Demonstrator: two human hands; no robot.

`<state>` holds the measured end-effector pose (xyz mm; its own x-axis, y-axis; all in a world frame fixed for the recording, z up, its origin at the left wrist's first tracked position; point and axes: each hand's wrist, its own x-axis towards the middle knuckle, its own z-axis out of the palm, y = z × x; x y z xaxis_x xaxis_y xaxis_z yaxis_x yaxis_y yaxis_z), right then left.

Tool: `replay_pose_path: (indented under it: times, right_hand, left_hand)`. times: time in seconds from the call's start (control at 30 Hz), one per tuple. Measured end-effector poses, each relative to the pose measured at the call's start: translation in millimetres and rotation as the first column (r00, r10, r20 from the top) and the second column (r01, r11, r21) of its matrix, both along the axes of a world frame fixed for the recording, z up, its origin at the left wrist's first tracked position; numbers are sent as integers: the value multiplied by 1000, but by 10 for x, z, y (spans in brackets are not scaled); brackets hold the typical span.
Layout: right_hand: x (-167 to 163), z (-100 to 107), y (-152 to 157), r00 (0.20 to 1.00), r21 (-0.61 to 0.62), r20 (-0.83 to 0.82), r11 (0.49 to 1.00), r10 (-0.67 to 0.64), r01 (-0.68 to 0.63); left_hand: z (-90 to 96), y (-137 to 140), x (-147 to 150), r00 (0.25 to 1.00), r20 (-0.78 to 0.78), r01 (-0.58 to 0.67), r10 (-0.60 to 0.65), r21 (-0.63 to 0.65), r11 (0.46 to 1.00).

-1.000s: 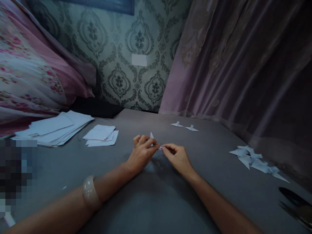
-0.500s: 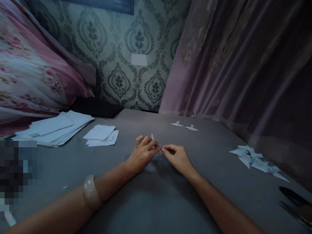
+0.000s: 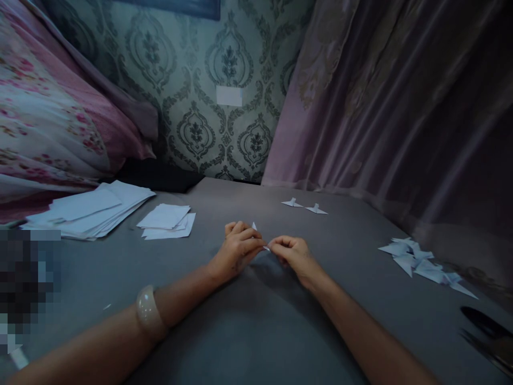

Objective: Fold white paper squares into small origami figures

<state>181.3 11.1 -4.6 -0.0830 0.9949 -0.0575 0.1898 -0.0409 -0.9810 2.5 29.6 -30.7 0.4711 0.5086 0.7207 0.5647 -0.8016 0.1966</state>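
Observation:
Over the middle of the grey surface (image 3: 224, 331), my left hand (image 3: 239, 247) is closed around a small piece of folded white paper (image 3: 254, 226). One pointed tip sticks up behind the fingers, and a small bit shows below the fingertips; most of the paper is hidden. Thumb and forefinger of my right hand (image 3: 292, 254) pinch the paper's other end, close against the left fingertips. Beyond my hands and a little to the right sit two folded paper figures (image 3: 292, 202) with pointed ends, side by side.
To the left lie a large stack of white paper sheets (image 3: 84, 211) and a smaller stack of cut sheets (image 3: 166, 218). A pile of folded paper figures (image 3: 419, 262) is on the right. Dark scissors (image 3: 484, 326) lie at the lower right, below the curtain (image 3: 360, 117).
My right hand has turned slightly, its fingers curling more. The paper between my hands has shifted a little, with a bit more showing at the pinch. The view has moved very slightly.

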Motion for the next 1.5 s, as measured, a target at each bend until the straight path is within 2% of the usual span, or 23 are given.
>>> replay_pose_path:
  times: [0.17,0.27,0.37,0.6,0.73,0.83,1.13,1.5]
  right_hand:
    - [32,37,8,968,-198,-248,977,24,-75]
    - [27,68,2,939,-249,-344,961,28,-120]
    - [20,89,-4,929,-274,-371,954,12,-121]
    - [16,74,-1,920,-297,-393,947,-4,-123]
    - [-10,77,-18,897,-370,-437,922,-62,-117]
    - [-24,66,-19,868,-415,-485,901,-101,-128]
    - [-38,42,-3,861,-379,-492,922,-128,-79]
    - [-69,100,-33,854,-471,-488,878,-177,-87]
  left_hand:
    - [1,44,36,991,127,66,-38,-230,971]
    - [29,37,59,964,256,161,-77,-327,931]
    - [70,14,72,933,345,236,-101,-375,896]
    - [67,13,93,891,447,294,-85,-423,857]
    - [69,1,102,869,491,316,-63,-452,834]
    - [83,-15,106,864,502,314,-34,-485,816]
    - [67,-7,112,841,541,360,-24,-526,771]
    - [69,-29,127,846,533,348,16,-575,740]
